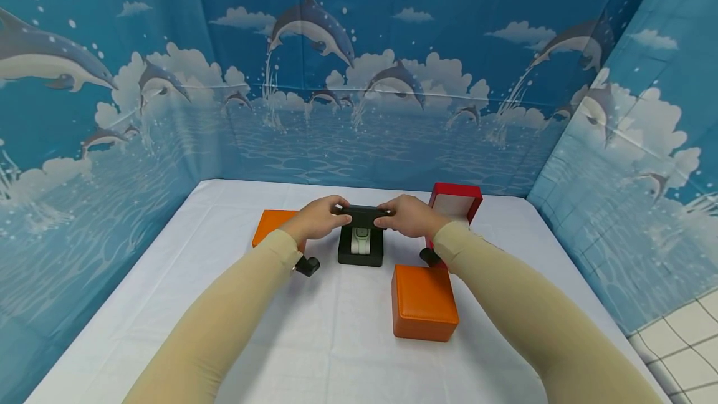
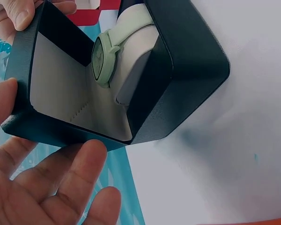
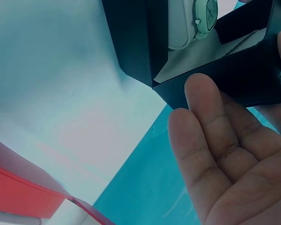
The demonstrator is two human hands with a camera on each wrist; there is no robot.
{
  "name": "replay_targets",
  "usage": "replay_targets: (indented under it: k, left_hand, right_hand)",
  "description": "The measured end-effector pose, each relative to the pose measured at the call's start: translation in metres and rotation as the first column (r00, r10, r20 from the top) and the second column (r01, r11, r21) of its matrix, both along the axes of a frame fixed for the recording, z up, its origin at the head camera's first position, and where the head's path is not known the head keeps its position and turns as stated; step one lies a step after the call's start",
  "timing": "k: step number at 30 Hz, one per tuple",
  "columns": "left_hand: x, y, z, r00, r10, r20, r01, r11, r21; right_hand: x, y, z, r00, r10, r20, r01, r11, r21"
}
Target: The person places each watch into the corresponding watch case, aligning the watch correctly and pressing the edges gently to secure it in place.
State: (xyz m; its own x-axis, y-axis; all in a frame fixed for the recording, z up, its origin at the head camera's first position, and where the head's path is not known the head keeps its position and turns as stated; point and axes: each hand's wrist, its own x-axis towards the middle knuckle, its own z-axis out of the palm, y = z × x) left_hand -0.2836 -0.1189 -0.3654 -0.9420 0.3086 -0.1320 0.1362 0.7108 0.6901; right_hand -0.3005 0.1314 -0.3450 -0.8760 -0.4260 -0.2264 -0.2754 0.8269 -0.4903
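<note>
An orange box (image 1: 269, 224), partly hidden, lies at left on the white-draped surface (image 1: 336, 341). The left hand (image 1: 320, 217) pinches the left end of the raised lid (image 1: 363, 217) of a square black box (image 1: 360, 260); the lid's long axis runs left to right. Inside, a pale-green watch (image 1: 361, 242) sits on its cushion (image 2: 131, 77), strap running near to far. The right hand (image 1: 412, 216) pinches the lid's right end. Rightward stand a closed orange leather-look box (image 1: 424, 298) and an open red box (image 1: 457, 191).
</note>
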Motion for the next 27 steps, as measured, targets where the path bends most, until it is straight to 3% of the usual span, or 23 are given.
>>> replay_targets:
  k: [13, 27]
  left_hand:
    - [0.005, 0.001, -0.003, 1.000, 0.001, -0.015, -0.001, 1.000, -0.018]
    - [0.017, 0.001, -0.014, 0.999, 0.022, -0.046, -0.024, 0.998, -0.059]
  right_hand:
    - [-0.001, 0.001, -0.002, 1.000, 0.006, 0.016, -0.006, 1.000, -0.001]
    - [0.007, -0.001, -0.008, 0.997, 0.066, -0.039, -0.064, 0.996, 0.059]
